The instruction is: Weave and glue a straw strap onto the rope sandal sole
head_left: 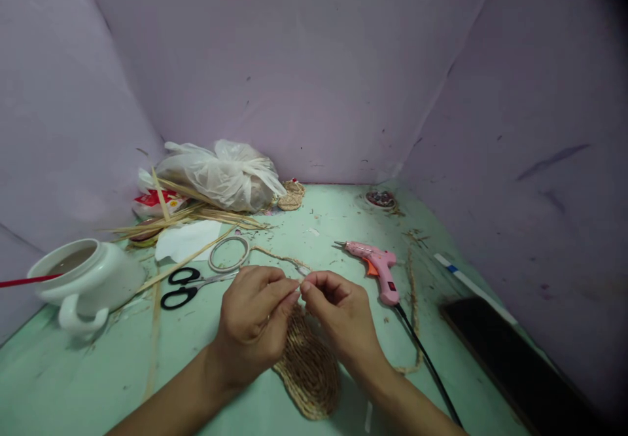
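Note:
My left hand (258, 318) and my right hand (343, 315) meet fingertip to fingertip at the middle of the table. Both are closed in a pinch, and what lies between the fingertips is too small to name. Just below them is a flat, sole-shaped piece of coiled braided straw (311, 370), its upper end partly hidden by my hands. A thin braided straw cord (275, 253) runs from behind toward my fingertips, with a whitish end near them. Left of my left hand lie scissors (184, 289) with black handles, their blades partly covered.
A pink glue gun (375, 262) lies at right, its black cable trailing forward. Nearby are a dark slab (500, 351) and a white strip (471, 285). At left stand a white pot (118, 272), a tape roll (212, 258), straw strips (196, 213) and a plastic bag (230, 177).

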Demonstrator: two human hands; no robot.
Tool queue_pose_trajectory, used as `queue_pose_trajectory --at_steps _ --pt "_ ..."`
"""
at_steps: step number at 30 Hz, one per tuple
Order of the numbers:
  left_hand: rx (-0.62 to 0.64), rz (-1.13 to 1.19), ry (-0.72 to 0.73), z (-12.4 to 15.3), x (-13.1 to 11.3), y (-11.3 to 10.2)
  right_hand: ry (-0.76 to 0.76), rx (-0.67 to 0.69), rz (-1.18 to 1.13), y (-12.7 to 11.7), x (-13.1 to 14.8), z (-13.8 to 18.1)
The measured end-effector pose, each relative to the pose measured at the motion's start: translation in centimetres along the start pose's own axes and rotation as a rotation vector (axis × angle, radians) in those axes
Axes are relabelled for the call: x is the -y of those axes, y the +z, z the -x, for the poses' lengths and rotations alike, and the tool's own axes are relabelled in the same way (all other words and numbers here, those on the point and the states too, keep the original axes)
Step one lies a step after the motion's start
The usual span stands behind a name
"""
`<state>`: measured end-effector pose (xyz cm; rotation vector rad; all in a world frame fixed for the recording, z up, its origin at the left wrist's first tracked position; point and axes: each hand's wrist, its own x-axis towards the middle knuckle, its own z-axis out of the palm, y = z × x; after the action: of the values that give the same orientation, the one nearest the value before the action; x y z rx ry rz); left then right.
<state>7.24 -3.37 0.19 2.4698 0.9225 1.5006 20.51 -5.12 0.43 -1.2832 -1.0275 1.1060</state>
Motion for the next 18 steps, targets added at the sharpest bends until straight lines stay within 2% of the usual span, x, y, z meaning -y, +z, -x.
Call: queue_pose_trajectory --at_steps 8,18 --pt "0.014 -0.030 0.031 -0.05 -0.01 0.08 -0.030 0.019 0.009 0.03 0.15 0.09" --pt "0.025 0.076 -0.191 -0.85 -0.51 0.21 -0.146 0.009 0.094 -0.04 0.36 0.48"
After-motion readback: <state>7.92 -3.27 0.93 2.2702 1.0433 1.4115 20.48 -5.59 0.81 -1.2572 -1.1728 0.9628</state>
